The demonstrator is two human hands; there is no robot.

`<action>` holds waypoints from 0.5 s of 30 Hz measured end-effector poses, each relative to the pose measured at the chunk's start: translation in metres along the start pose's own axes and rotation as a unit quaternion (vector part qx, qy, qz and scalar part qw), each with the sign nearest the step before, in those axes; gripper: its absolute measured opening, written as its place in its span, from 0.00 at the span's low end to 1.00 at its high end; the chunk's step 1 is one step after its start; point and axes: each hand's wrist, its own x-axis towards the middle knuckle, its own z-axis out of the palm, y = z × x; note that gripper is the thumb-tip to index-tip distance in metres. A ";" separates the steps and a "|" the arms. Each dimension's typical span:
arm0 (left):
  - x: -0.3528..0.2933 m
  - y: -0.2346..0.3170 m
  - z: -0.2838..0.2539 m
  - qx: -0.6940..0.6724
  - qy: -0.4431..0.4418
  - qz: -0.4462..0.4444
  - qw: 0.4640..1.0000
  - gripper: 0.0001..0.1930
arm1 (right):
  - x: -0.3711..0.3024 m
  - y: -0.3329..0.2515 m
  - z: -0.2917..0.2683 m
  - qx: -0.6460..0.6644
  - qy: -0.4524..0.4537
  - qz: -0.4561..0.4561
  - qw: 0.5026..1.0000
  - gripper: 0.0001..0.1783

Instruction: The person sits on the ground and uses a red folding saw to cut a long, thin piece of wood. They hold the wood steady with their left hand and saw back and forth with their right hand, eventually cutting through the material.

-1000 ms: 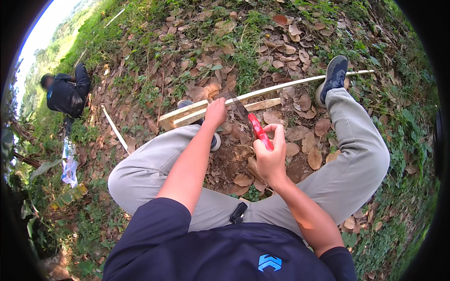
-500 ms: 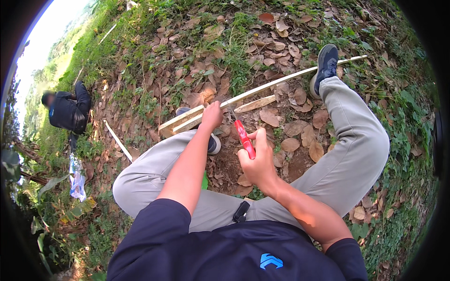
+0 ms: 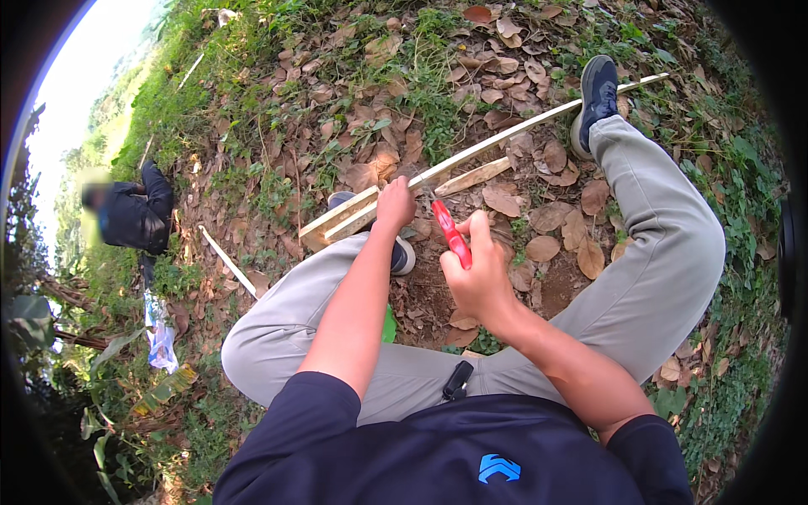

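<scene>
My left hand [image 3: 396,204] is closed around a long, pale wooden strip [image 3: 505,135] between my spread legs. The strip slants up to the right, its far part passing by my right shoe [image 3: 597,99]. In my right hand [image 3: 481,278] is a red-handled tool [image 3: 453,233], fingers wrapped round the grip. Its narrow metal end points at the strip, just right of my left hand; the kind of tool is too small to make out. A short wooden block [image 3: 341,216] lies under the strip's near end, by my left shoe [image 3: 403,255].
A shorter split piece of wood [image 3: 474,176] lies among dry leaves just below the strip. Another pale stick [image 3: 227,261] rests beyond my left knee. Further left, a person in dark clothes [image 3: 135,215] crouches near a whitish plastic bag [image 3: 160,337].
The whole view has shifted slightly, moving the scene to the right in the picture. Both hands keep their hold; the red-handled tool stays close to the strip.
</scene>
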 end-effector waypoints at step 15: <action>0.009 -0.003 -0.003 0.016 -0.028 -0.006 0.999 0.16 | 0.034 0.004 0.006 0.024 0.021 0.000 0.999 0.16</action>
